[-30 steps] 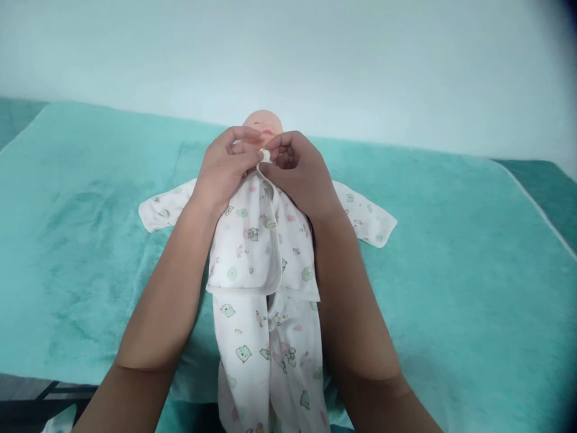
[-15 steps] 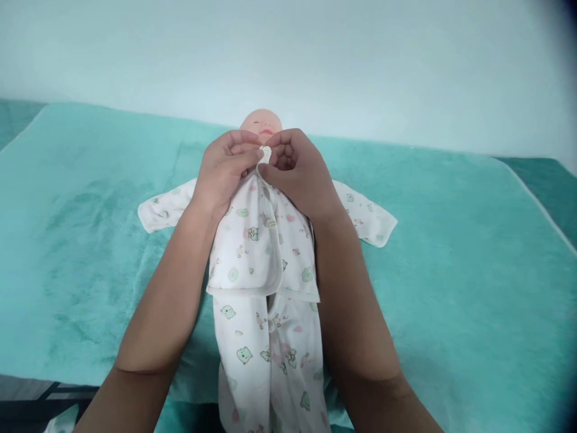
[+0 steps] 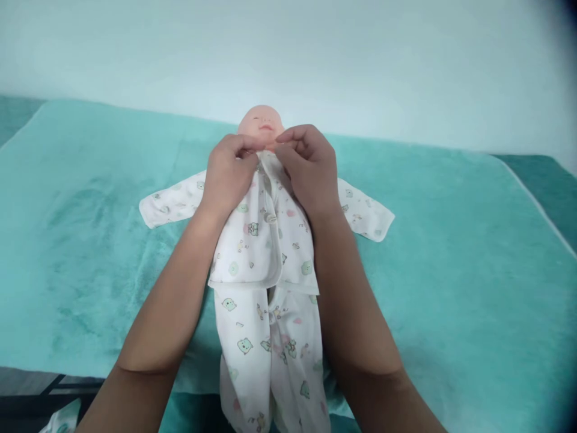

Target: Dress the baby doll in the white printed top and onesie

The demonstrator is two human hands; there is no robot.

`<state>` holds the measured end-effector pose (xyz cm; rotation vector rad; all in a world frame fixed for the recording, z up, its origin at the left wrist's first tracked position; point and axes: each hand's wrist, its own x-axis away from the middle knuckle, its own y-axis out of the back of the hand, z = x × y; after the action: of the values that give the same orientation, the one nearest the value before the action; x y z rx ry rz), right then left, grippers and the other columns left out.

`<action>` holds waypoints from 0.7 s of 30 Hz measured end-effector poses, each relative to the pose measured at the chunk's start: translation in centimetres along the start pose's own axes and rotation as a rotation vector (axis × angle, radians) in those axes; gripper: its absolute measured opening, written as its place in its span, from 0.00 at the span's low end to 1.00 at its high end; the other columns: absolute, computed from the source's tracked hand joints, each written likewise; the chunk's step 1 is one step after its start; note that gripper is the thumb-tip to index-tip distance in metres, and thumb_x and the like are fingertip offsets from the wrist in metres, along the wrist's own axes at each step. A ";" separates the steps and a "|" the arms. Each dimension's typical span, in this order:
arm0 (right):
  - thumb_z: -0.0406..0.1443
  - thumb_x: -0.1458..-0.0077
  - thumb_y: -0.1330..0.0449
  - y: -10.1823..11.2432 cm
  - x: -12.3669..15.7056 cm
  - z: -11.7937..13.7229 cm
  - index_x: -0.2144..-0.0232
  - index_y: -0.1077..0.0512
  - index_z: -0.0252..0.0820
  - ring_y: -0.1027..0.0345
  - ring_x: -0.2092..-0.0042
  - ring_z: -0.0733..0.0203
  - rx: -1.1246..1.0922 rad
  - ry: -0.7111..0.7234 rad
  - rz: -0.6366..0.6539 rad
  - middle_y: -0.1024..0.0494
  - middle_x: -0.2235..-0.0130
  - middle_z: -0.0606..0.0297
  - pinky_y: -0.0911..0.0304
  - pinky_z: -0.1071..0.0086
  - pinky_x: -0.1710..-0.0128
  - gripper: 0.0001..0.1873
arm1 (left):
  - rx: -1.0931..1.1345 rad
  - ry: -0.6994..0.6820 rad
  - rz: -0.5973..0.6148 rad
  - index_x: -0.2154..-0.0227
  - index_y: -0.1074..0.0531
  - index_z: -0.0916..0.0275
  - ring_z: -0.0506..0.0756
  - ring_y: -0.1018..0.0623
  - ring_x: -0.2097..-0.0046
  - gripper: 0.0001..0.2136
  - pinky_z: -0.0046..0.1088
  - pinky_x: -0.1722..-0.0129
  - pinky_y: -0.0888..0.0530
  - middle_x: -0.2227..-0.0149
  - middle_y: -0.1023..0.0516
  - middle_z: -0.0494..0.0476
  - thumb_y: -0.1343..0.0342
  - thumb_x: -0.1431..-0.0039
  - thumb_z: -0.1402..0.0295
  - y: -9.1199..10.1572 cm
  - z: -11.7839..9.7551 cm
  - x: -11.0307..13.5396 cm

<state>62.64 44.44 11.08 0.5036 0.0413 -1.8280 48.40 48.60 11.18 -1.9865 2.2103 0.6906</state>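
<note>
A baby doll (image 3: 261, 121) lies on its back on a teal towel (image 3: 90, 240), dressed in a white printed shirt (image 3: 256, 246) and matching trousers (image 3: 265, 355). Both my hands are at the shirt's collar just under the doll's chin. My left hand (image 3: 229, 174) is curled, pinching the left edge of the neckline. My right hand (image 3: 306, 165) has its fingers bent and pressed on the right edge. A small button (image 3: 270, 218) shows on the shirt front below my hands. The top button is hidden by my fingers.
The towel covers a bed that runs to a pale wall (image 3: 360, 60) at the back. A darker teal sheet (image 3: 541, 180) shows at the right. A scrap of white printed cloth (image 3: 61, 418) lies off the near left edge, beside a dark frame.
The top button that was held up between my fingertips is no longer visible. Both hands have settled lower onto the collar, and the doll's face shows more.
</note>
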 end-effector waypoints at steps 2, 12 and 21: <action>0.40 0.36 0.42 0.1 0.8 0.5 0.67 0.33 0.47 0.33 0.65 0.61 0.063 0.004 -0.020 0.33 0.71 0.70 0.37 0.65 0.65 0.07 | -0.047 -0.034 -0.007 0.67 0.23 0.58 0.54 0.23 0.56 0.11 0.35 0.49 0.26 0.60 0.21 0.54 0.47 0.44 0.79 0.1 -0.2 0.6; 0.39 0.44 0.35 1.1 6.6 4.9 0.72 0.36 0.46 0.42 0.70 0.61 0.434 -0.039 0.108 0.31 0.72 0.68 0.44 0.65 0.68 0.12 | -0.058 -0.129 0.053 0.68 0.23 0.56 0.53 0.25 0.62 0.09 0.33 0.61 0.29 0.63 0.21 0.52 0.47 0.39 0.75 2.1 -1.0 4.8; 0.40 0.42 0.37 1.7 7.0 1.5 0.67 0.26 0.45 0.33 0.64 0.62 -0.039 -0.161 -0.010 0.25 0.67 0.69 0.35 0.66 0.60 0.06 | -0.098 -0.119 0.200 0.68 0.22 0.56 0.53 0.28 0.64 0.01 0.33 0.62 0.29 0.63 0.25 0.52 0.38 0.41 0.69 2.0 -2.0 4.7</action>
<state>62.14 37.18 10.31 0.3286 -0.0298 -1.8687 46.20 43.55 11.81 -1.7276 2.3662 0.9311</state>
